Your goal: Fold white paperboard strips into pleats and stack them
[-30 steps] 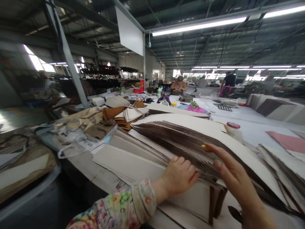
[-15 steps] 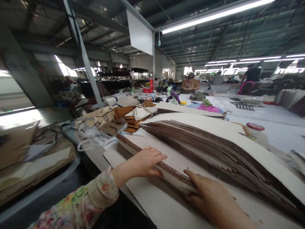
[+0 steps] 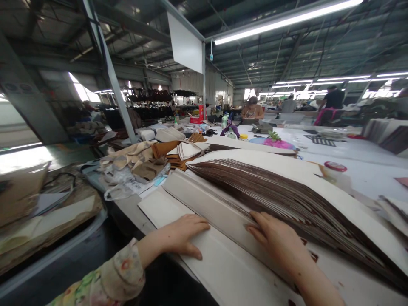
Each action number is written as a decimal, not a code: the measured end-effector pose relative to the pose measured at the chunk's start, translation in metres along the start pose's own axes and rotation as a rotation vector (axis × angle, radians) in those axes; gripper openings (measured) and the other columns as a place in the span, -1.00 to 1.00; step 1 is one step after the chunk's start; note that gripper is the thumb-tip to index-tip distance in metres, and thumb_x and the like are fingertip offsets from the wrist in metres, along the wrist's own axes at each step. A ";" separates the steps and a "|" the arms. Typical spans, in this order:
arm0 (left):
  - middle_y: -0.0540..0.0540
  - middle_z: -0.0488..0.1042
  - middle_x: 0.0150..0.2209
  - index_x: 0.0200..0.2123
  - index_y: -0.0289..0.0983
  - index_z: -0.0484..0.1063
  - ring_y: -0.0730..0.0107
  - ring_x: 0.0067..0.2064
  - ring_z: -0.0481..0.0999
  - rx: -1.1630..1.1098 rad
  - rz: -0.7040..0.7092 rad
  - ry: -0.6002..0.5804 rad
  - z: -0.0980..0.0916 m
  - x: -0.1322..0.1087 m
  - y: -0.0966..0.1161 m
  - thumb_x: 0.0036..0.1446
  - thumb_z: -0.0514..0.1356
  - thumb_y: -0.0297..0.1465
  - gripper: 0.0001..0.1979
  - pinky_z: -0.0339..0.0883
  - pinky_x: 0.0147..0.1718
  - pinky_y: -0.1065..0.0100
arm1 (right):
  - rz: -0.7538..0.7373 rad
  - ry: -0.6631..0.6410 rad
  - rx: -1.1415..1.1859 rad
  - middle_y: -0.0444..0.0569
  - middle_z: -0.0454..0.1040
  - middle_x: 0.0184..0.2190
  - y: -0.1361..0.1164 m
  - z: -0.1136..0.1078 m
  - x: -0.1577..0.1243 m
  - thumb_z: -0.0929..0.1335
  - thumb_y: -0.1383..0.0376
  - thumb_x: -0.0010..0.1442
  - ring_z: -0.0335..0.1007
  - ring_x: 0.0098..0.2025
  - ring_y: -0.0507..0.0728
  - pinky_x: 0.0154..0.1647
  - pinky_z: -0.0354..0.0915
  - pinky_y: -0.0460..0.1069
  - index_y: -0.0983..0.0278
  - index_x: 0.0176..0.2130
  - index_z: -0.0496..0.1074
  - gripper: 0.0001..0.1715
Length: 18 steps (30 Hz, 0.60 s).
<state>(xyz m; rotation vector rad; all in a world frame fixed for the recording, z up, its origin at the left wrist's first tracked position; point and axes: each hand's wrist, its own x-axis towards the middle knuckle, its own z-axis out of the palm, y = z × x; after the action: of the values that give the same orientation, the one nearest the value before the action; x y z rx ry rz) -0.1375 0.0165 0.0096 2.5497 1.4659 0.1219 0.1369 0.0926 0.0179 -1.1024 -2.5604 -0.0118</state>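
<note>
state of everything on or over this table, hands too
left hand, open, resting on pale sheet
right hand, curled at long pale panel, grip unclear
dark-edged stack, fanned and bowed
red-lidded jar, lid on
clear plastic bag, crumpled
tube light, lit

A factory workshop, shown by its metal roof [image 3: 334,46], strip lights [image 3: 288,22], cluttered worktable [image 3: 372,159] and co-worker [image 3: 253,112].

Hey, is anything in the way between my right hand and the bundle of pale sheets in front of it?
Nothing visible: the right hand touches the bundle at its upper edge. The left hand rests on the flat sheet on the near side; the big pile lies beyond.
</note>
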 end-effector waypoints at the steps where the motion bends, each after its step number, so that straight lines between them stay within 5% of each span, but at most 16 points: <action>1: -0.15 0.33 -0.01 0.01 -0.21 0.23 0.15 0.00 0.31 0.017 0.013 -0.034 -0.006 0.005 0.000 -0.14 0.22 -0.03 -0.34 0.13 -0.01 0.22 | 0.002 0.004 0.003 0.02 0.44 -0.30 0.001 0.001 0.000 0.20 0.23 0.18 0.40 -0.29 0.16 -0.31 0.27 0.01 0.26 -0.16 0.35 -0.72; 6: -0.10 0.41 -0.20 -0.17 -0.22 0.31 0.17 -0.15 0.39 0.082 0.033 -0.172 -0.022 0.024 0.004 -0.25 0.31 -0.09 -0.44 0.21 -0.16 0.23 | 0.019 0.016 0.040 0.03 0.44 -0.29 0.002 0.004 0.000 0.20 0.24 0.16 0.38 -0.27 0.15 -0.27 0.27 0.01 0.27 -0.16 0.36 -0.72; 10: -0.04 0.40 -0.28 -0.34 -0.23 0.33 0.34 -0.21 0.39 0.083 0.167 -0.170 -0.026 0.027 0.008 -0.08 0.28 -0.30 -0.76 0.22 -0.25 0.42 | 0.040 0.028 0.098 0.02 0.45 -0.29 0.000 0.000 0.001 0.21 0.22 0.16 0.38 -0.26 0.14 -0.26 0.27 -0.01 0.25 -0.18 0.38 -0.72; 13: 0.00 0.37 -0.35 -0.42 -0.23 0.29 0.42 -0.28 0.37 0.175 0.193 -0.082 -0.034 0.028 0.016 0.06 0.17 -0.42 -0.93 0.21 -0.32 0.47 | 0.052 0.007 0.186 0.02 0.47 -0.30 -0.006 -0.011 0.000 0.16 0.16 0.21 0.40 -0.25 0.14 -0.25 0.27 -0.02 0.26 -0.19 0.40 -0.66; 18: -0.03 0.35 -0.37 -0.40 -0.25 0.27 0.32 -0.29 0.32 0.415 0.181 0.148 -0.039 0.046 0.038 0.15 0.05 -0.41 -0.92 0.17 -0.33 0.35 | 0.023 -0.077 0.298 0.06 0.43 -0.14 -0.013 -0.025 -0.007 0.24 0.05 0.13 0.37 -0.13 0.17 -0.14 0.27 0.01 0.28 -0.04 0.32 -0.51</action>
<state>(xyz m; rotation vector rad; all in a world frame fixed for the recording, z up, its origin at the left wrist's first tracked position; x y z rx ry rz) -0.0885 0.0429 0.0549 3.0669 1.4318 0.0344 0.1401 0.0749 0.0406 -1.0337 -2.5098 0.4113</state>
